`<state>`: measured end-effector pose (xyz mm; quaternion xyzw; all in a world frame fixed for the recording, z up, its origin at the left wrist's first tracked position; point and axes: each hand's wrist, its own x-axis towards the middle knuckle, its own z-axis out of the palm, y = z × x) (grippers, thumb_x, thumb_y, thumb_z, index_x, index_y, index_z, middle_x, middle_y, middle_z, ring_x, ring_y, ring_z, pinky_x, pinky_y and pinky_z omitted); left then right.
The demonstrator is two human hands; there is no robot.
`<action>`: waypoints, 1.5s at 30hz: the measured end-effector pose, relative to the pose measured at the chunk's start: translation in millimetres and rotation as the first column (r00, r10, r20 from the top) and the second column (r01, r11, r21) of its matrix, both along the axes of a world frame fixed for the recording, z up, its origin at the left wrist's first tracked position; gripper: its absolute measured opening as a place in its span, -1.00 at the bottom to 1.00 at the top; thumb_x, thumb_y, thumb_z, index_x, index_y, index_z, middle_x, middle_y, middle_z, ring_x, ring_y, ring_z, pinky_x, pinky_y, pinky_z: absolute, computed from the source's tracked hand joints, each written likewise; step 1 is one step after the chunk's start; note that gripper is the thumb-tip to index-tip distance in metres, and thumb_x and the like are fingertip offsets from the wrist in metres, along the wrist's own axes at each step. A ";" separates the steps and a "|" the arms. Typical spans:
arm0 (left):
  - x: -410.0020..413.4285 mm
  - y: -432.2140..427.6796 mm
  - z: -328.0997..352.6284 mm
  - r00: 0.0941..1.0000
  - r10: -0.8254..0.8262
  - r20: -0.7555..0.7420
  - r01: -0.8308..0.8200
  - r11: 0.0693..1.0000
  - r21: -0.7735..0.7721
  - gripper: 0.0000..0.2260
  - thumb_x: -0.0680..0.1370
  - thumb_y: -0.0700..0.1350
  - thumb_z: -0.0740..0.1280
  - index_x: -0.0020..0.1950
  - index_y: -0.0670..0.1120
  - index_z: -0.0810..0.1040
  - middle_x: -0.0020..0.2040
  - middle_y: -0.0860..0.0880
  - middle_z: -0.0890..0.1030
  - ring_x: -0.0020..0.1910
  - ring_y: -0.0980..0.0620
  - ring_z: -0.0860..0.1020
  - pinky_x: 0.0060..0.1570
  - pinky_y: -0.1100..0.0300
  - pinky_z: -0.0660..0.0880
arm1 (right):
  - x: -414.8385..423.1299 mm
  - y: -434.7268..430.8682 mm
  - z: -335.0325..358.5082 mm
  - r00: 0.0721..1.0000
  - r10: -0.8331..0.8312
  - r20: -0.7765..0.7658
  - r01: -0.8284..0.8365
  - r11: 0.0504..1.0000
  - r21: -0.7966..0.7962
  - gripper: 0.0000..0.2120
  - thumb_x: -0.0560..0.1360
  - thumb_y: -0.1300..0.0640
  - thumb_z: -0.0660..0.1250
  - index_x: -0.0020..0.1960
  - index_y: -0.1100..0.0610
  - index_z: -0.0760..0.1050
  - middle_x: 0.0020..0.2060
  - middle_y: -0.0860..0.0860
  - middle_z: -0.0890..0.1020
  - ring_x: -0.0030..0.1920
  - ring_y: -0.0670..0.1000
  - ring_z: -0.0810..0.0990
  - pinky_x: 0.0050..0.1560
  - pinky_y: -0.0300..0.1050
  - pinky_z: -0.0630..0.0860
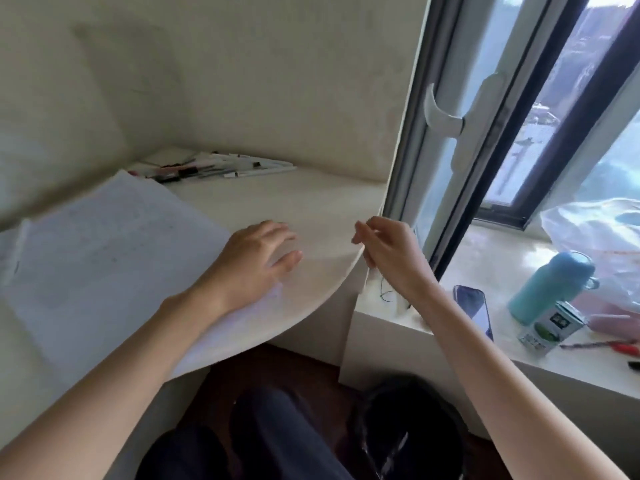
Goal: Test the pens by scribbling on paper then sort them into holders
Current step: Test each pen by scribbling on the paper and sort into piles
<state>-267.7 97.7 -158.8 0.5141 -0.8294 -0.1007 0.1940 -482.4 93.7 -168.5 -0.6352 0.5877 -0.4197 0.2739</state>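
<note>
Setup, we judge: no scribbling is under way. Left hand (256, 258) lies flat with fingers straight and slightly spread, pressing on the near corner of the lined paper sheet (104, 244) and gripping nothing. Right hand (384, 251) hovers just to its right at the edge of the round table (311, 202). Its fingers are curled, thumb and forefinger pinching a thin pale strip (367, 280) that runs down below the palm — we cannot tell if it is a pen. The pile of pens (207, 169) sits well beyond the left fingertips, against the wall. We see no holders. Right of the right hand, on the sill, are a phone (474, 306), a teal flask (550, 285) and a small carton (550, 323). Next move, in our view — reach forward past the left hand, take one pen from the pile and bring it back to the sheet, with the left hand pinning the paper.
</note>
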 end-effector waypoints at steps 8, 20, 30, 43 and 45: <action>88.7 -12.7 5.1 0.955 0.295 -0.025 -0.293 0.955 0.048 -0.69 0.58 -0.06 0.23 0.30 -0.12 0.46 0.35 -0.08 0.40 0.32 -0.04 0.37 0.28 0.19 0.23 | 117.0 -104.8 9.7 0.928 0.233 -0.291 -0.247 0.969 -0.012 -0.84 0.55 0.11 0.23 -0.11 0.16 0.54 -0.21 0.11 0.63 -0.22 0.08 0.51 -0.27 -0.13 0.34; 159.4 -2.5 -25.8 0.910 0.411 -0.056 -0.413 0.910 -0.031 -0.54 0.50 0.17 0.12 0.29 -0.04 0.48 0.28 0.09 0.43 0.28 0.07 0.39 0.25 0.28 0.21 | 160.7 -199.7 -6.6 0.753 0.018 -0.658 -0.123 0.986 -0.114 -0.69 0.60 0.09 0.13 0.29 0.18 0.38 0.26 0.16 0.41 0.27 0.18 0.37 0.10 -0.02 0.40; 168.3 2.7 -14.2 0.880 0.431 -0.200 -0.448 0.893 -0.048 -0.73 0.57 -0.08 0.24 0.25 -0.06 0.49 0.22 0.14 0.40 0.28 0.09 0.36 0.24 0.31 0.18 | 168.3 -172.3 -4.9 0.765 -0.064 -0.641 -0.295 0.850 -0.437 -0.68 0.60 0.07 0.10 0.02 0.28 0.51 -0.05 0.21 0.57 0.03 0.28 0.50 -0.05 0.05 0.36; 220.6 66.1 -16.6 0.896 0.424 -0.128 -0.436 0.897 -0.079 -0.60 0.47 0.19 0.11 0.02 -0.01 0.60 0.00 0.22 0.52 0.02 0.26 0.48 0.05 0.36 0.37 | 276.8 -71.8 7.1 0.730 0.044 -0.682 -0.508 0.702 -0.499 -0.53 0.40 -0.30 0.19 -0.33 0.11 0.31 -0.55 0.00 0.50 -0.39 0.07 0.47 -0.09 -0.09 0.21; 216.6 65.2 -19.1 0.897 0.423 -0.129 -0.434 0.897 -0.080 -0.58 0.47 0.20 0.07 0.03 0.00 0.59 -0.01 0.19 0.52 0.00 0.26 0.48 0.03 0.37 0.36 | 283.6 -67.1 -0.3 0.744 0.018 -0.668 -0.508 0.665 -0.548 -0.56 0.35 -0.25 0.12 -0.39 0.13 0.35 -0.62 -0.02 0.42 -0.47 0.06 0.43 -0.19 -0.09 0.15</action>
